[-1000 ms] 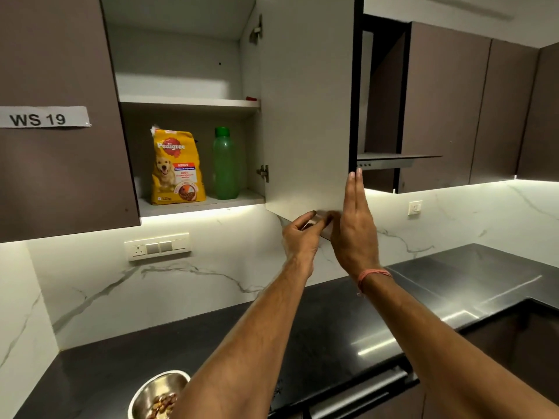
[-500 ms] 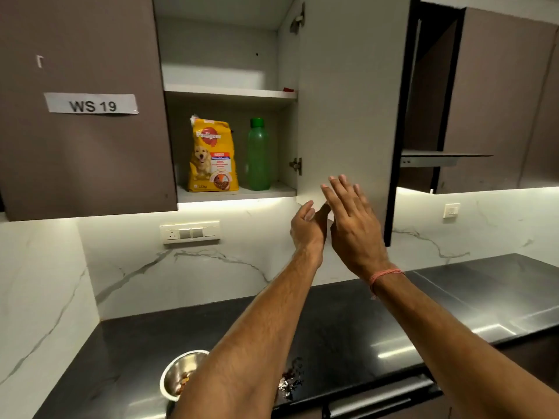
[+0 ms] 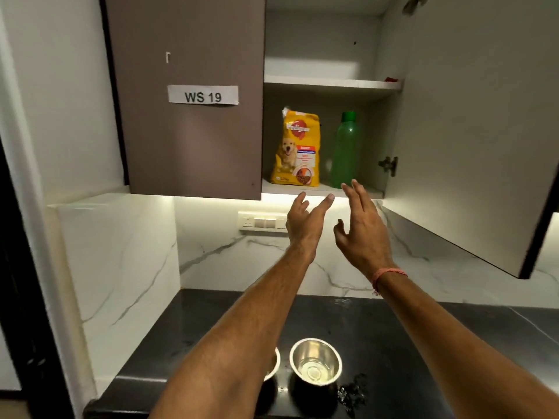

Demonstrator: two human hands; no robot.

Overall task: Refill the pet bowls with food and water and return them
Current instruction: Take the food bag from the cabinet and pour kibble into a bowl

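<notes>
Both hands wide and empty, left hand (image 3: 305, 216) and right hand (image 3: 361, 225), just below shelf (image 3: 357, 192). Grip upright food bag (image 3: 298, 149) by both sides; lift clear of bottle (image 3: 346, 152). Bowls (image 3: 316, 362) on worktop (image 3: 423, 343) below.

A yellow dog-food bag (image 3: 297, 149) printed with a golden dog stands left of a translucent green plastic bottle (image 3: 345, 152). The near shiny steel bowl (image 3: 315, 362) sits on a glossy black countertop (image 3: 423, 343); the far white marble backsplash (image 3: 230, 252) carries grey veins.
</notes>
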